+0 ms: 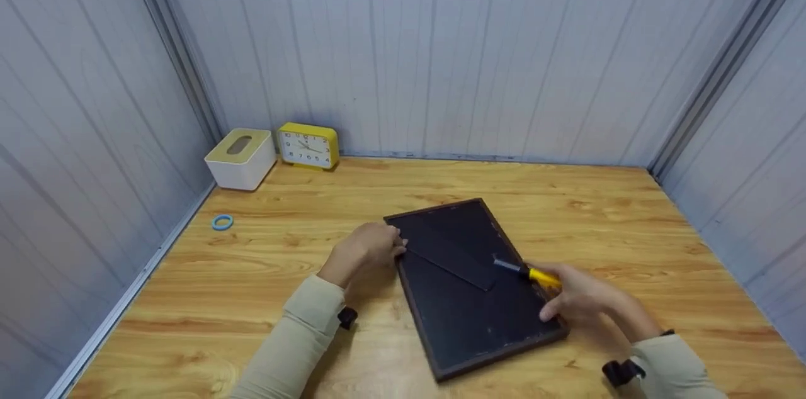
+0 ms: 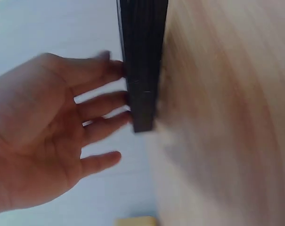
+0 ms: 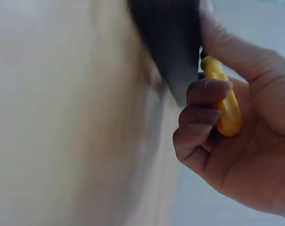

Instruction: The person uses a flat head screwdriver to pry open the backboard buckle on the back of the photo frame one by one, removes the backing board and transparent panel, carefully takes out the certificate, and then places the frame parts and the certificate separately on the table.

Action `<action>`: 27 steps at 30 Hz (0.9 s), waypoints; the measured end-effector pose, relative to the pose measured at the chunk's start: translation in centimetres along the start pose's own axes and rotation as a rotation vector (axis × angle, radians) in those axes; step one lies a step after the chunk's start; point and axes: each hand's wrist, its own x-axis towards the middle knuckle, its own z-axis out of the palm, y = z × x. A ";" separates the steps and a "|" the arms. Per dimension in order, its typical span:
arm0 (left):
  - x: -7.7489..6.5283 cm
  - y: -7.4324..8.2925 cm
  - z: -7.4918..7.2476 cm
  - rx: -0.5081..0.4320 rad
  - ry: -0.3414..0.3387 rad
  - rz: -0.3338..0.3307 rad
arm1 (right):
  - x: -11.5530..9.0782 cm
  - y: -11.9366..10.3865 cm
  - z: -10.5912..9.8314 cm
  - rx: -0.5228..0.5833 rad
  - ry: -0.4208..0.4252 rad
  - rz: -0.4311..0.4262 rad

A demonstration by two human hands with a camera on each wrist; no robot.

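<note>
A dark picture frame (image 1: 453, 330) lies at an angle on the table, its black back upward with a flat stand leg (image 1: 441, 241) against it. My left hand (image 1: 371, 245) touches the frame's left side near the far corner; in the left wrist view its fingertips (image 2: 121, 101) meet the dark edge, with the little finger off it. At the right edge, my right hand (image 1: 579, 289) holds a yellow-handled tool (image 1: 544, 278) with a black collar and narrow metal shaft, which points over the back. Its fingers curl round the handle (image 3: 229, 110), while the thumb lies on the frame.
A blue ring (image 1: 222, 222), maybe a tape roll, lies at the table's left. Behind it stand a white tissue box (image 1: 242, 169) with a pale yellow lid and a yellow clock (image 1: 308, 146). Panelled walls (image 1: 403, 53) enclose the wooden table (image 1: 617, 216) at the back and sides.
</note>
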 end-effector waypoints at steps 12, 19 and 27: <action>0.7 -0.8 -1.7 -0.060 0.223 -0.100 | -1.0 -1.2 1.3 -0.064 0.246 0.158; 0.6 -1.8 -2.4 -0.483 -0.004 -0.188 | -1.0 -2.8 2.8 -0.144 0.209 0.234; 0.2 0.3 -2.8 -0.181 -0.305 -0.159 | -1.1 -0.3 0.5 -0.168 0.160 0.146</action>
